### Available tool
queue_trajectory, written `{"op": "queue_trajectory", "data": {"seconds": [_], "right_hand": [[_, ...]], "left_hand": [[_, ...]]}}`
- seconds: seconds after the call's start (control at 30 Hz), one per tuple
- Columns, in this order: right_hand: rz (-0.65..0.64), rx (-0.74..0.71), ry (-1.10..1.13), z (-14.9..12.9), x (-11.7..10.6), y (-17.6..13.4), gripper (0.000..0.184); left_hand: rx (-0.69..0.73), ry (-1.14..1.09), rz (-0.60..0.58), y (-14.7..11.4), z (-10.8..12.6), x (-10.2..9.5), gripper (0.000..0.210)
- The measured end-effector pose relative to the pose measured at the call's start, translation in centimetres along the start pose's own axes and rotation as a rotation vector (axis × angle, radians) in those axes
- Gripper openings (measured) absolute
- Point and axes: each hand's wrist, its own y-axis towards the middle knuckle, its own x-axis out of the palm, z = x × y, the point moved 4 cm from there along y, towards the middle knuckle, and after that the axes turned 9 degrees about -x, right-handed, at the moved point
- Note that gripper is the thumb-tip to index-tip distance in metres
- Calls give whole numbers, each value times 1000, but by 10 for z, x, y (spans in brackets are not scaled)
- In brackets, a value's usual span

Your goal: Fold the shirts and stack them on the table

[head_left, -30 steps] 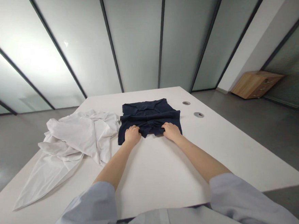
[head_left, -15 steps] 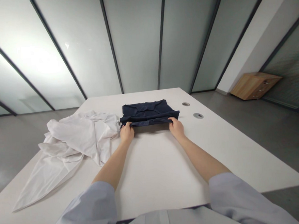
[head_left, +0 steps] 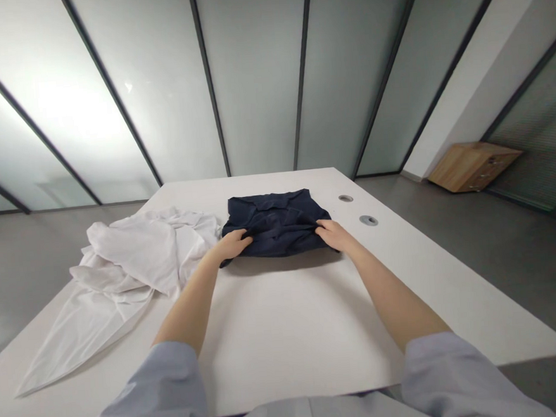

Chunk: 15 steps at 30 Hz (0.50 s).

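A dark navy shirt (head_left: pixel 279 224), folded into a wide bundle with what looks like its collar at the far side, lies on the white table (head_left: pixel 296 334) in front of me. My left hand (head_left: pixel 235 242) grips its left side, thumb on top and the other fingers hidden under the cloth. On the right side, my right hand (head_left: pixel 333 233) pinches the fabric in the same way. The near edge of the bundle hangs slightly above the tabletop and casts a shadow. Between my hands the cloth is wrinkled.
A crumpled white garment (head_left: pixel 138 256) spreads over the table's left side, close to my left forearm. Two round cable grommets (head_left: pixel 368 220) are set in the tabletop at the right. Beyond stand frosted glass panels (head_left: pixel 254 77) and a wooden cabinet (head_left: pixel 474 166) on the floor.
Both hands have shifted slightly apart and turned inward on the navy shirt. Its near edge has come toward me and lower in view, so the bundle looks deeper and more wrinkled.
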Motion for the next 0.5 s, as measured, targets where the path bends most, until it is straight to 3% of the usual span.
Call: {"op": "queue_trajectory", "data": {"seconds": [0.17,0.27,0.33,0.4,0.5], "right_hand": [[-360,-121,172,-24,-11,-22,28],[-416,-129,190,-37,-30,-31,27],[-364,-100,161,-40,-45,-27,29],[-309,-82,109,-38,-56,-16,31],[-266,-57,-53,-29,-58,10,33]], "left_hand": [[150,-39,-417,-33,11,-9,47],[275,-152,-643,-51,20,-16,45],[326,-215,-636,-51,23,-27,45],[347,-189,-534,-40,21,-40,45],[280,38,-358,-11,12,-52,49]]}}
